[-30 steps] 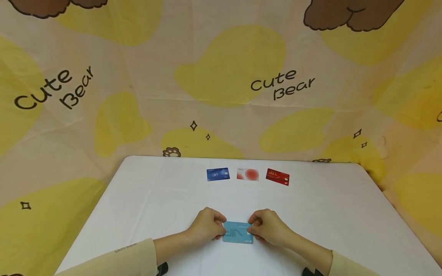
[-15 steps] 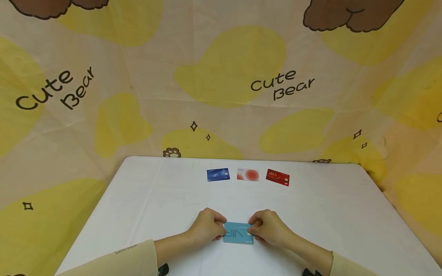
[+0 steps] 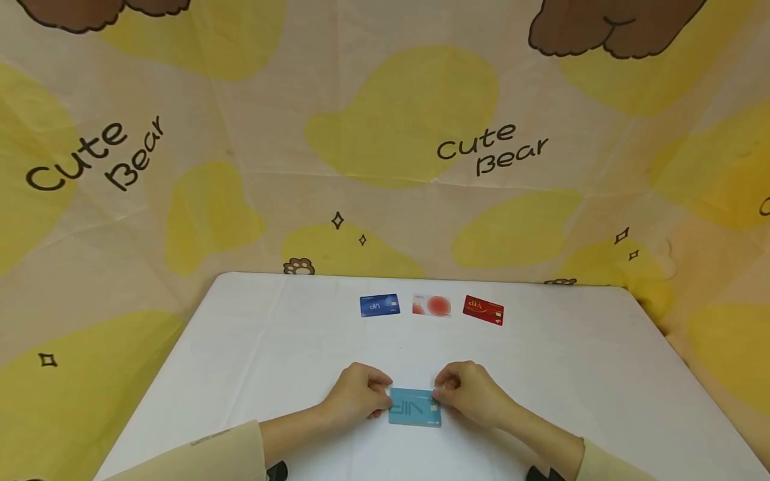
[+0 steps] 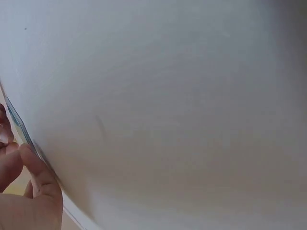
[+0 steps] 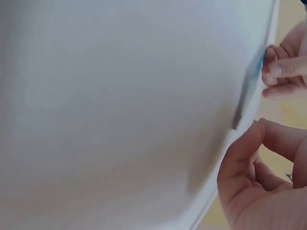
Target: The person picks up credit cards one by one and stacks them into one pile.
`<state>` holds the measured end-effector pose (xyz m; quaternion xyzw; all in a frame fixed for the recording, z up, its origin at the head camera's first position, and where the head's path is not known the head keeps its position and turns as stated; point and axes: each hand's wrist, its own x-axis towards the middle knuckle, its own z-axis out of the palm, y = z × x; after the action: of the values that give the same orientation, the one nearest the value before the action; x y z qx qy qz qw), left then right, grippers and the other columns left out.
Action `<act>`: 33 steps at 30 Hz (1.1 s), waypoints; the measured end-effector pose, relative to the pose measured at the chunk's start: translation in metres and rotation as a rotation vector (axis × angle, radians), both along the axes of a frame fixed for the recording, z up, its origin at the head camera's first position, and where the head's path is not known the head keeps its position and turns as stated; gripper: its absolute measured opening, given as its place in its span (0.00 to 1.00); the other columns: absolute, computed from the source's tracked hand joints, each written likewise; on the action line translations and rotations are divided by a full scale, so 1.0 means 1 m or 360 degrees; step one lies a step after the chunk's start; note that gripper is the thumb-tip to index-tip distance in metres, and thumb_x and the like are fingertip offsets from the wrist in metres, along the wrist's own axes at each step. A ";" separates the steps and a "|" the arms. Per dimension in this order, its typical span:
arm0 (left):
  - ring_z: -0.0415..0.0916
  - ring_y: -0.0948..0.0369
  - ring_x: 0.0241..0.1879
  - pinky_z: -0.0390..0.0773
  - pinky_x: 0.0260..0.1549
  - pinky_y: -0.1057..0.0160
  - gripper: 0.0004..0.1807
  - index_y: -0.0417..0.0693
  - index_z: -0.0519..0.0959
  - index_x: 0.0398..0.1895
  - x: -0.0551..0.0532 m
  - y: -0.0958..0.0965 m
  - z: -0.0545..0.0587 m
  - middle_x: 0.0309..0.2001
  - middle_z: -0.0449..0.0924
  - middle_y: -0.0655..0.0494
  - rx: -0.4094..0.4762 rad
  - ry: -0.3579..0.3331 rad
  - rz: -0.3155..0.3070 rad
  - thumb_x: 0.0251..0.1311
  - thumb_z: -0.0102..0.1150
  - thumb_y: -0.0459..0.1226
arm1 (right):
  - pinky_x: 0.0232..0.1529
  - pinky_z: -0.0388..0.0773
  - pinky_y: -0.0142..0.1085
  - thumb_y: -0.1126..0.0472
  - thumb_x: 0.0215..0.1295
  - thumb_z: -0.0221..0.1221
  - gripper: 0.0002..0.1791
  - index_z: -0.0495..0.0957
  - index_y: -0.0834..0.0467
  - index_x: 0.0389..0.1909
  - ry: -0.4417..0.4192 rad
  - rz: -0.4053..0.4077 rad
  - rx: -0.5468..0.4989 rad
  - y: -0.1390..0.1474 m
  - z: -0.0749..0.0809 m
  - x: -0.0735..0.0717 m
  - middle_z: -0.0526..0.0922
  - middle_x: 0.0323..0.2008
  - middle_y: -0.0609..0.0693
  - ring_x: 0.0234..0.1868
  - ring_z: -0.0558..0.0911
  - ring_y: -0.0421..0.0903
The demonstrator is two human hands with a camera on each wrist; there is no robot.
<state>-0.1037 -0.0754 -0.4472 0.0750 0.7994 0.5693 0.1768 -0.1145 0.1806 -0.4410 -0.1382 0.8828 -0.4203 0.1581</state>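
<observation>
A light blue VIP card (image 3: 412,407) lies near the front of the white table, its lettering upside down in the head view. My left hand (image 3: 357,394) pinches it at the left edge, and the left wrist view shows the fingertips (image 4: 26,152) right at the card's side. At the opposite end is my right hand (image 3: 471,394), fingers bent and thumb tip overlapping the far right corner. In the right wrist view the right thumb and forefinger (image 5: 259,125) come together close to the card (image 5: 248,88); I cannot tell whether they still grip it.
Three more cards lie in a row farther back: a blue one (image 3: 379,305), a white one with red circles (image 3: 431,305), and a tilted red one (image 3: 484,310). Behind the white table (image 3: 289,334) hangs a patterned cloth (image 3: 385,147).
Both hands have shifted slightly outward, and the right thumb has slid up toward the card's far corner, showing more of its chip. The light blue card has stayed nearly in place.
</observation>
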 end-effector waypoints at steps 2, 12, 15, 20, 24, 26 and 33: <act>0.73 0.64 0.22 0.73 0.24 0.69 0.16 0.29 0.85 0.47 0.000 -0.003 0.001 0.24 0.78 0.57 -0.0062 0.0094 -0.0004 0.52 0.68 0.23 | 0.27 0.72 0.30 0.65 0.65 0.70 0.05 0.86 0.61 0.38 0.0017 -0.0048 0.0026 0.000 0.004 -0.003 0.77 0.25 0.46 0.30 0.75 0.45; 0.76 0.61 0.27 0.75 0.28 0.68 0.16 0.35 0.85 0.49 -0.005 -0.018 0.014 0.32 0.80 0.59 -0.0175 0.0339 0.0030 0.56 0.71 0.28 | 0.30 0.75 0.31 0.64 0.66 0.70 0.09 0.86 0.63 0.43 0.0054 -0.0088 -0.0079 0.002 0.024 -0.016 0.81 0.31 0.47 0.31 0.77 0.46; 0.75 0.60 0.29 0.75 0.27 0.68 0.17 0.36 0.85 0.50 -0.008 -0.022 0.020 0.34 0.80 0.58 -0.0177 0.0379 0.0087 0.56 0.72 0.29 | 0.33 0.77 0.31 0.63 0.66 0.69 0.11 0.86 0.64 0.45 0.0116 -0.0044 -0.0130 0.003 0.027 -0.021 0.84 0.33 0.47 0.34 0.79 0.47; 0.74 0.59 0.32 0.74 0.25 0.68 0.18 0.37 0.85 0.52 -0.018 -0.029 0.027 0.37 0.82 0.52 -0.0157 0.0427 0.0205 0.57 0.74 0.29 | 0.37 0.80 0.32 0.61 0.67 0.69 0.12 0.85 0.64 0.47 0.0202 -0.0040 -0.0183 0.002 0.029 -0.030 0.86 0.38 0.47 0.38 0.81 0.46; 0.75 0.59 0.34 0.75 0.27 0.67 0.19 0.40 0.85 0.53 -0.025 -0.034 0.031 0.39 0.83 0.51 -0.0155 0.0462 0.0299 0.57 0.74 0.29 | 0.39 0.81 0.33 0.61 0.68 0.69 0.13 0.85 0.63 0.48 0.0220 -0.0079 -0.0189 -0.002 0.029 -0.037 0.86 0.39 0.47 0.40 0.82 0.47; 0.75 0.59 0.35 0.76 0.28 0.67 0.19 0.41 0.85 0.53 -0.029 -0.037 0.032 0.40 0.83 0.50 -0.0150 0.0479 0.0345 0.58 0.74 0.29 | 0.40 0.81 0.33 0.60 0.68 0.69 0.13 0.84 0.62 0.49 0.0201 -0.0106 -0.0194 -0.004 0.030 -0.041 0.86 0.40 0.46 0.41 0.82 0.47; 0.77 0.58 0.37 0.78 0.31 0.67 0.20 0.40 0.85 0.55 -0.038 -0.042 0.031 0.42 0.84 0.47 -0.0155 0.0490 0.0446 0.58 0.74 0.29 | 0.40 0.82 0.35 0.61 0.67 0.69 0.13 0.85 0.62 0.49 0.0214 -0.0185 -0.0258 -0.012 0.028 -0.053 0.86 0.42 0.47 0.42 0.83 0.46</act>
<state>-0.1413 -0.1177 -0.4164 0.0407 0.8460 0.5310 -0.0249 -0.1673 0.1686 -0.4132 -0.1268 0.8611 -0.4885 0.0622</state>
